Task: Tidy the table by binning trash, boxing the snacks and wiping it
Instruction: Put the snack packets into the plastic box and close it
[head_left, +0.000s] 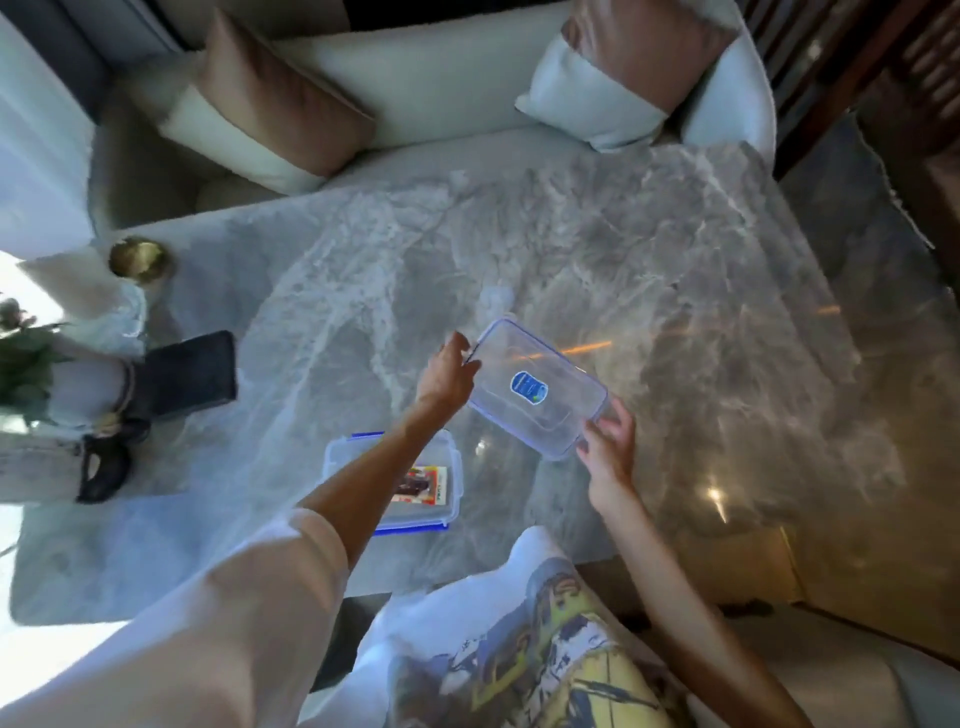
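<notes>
Both hands are up over the marble table (649, 249), sharing 1 clear plastic lid (537, 387) with a blue rim and a blue sticker at its centre. The left hand (447, 376) pinches the lid's far-left corner, fingers closed on the edge. The right hand (610, 441) clasps the near-right corner, fingers curled around it. The lid is tilted and held clear above the tabletop. Just near-left of it, partly hidden under the left forearm, the clear snack box (447, 499) sits open on the table with a red snack packet (423, 483) inside. At far left lie a dark cloth (189, 371) and a gold dish (139, 259).
</notes>
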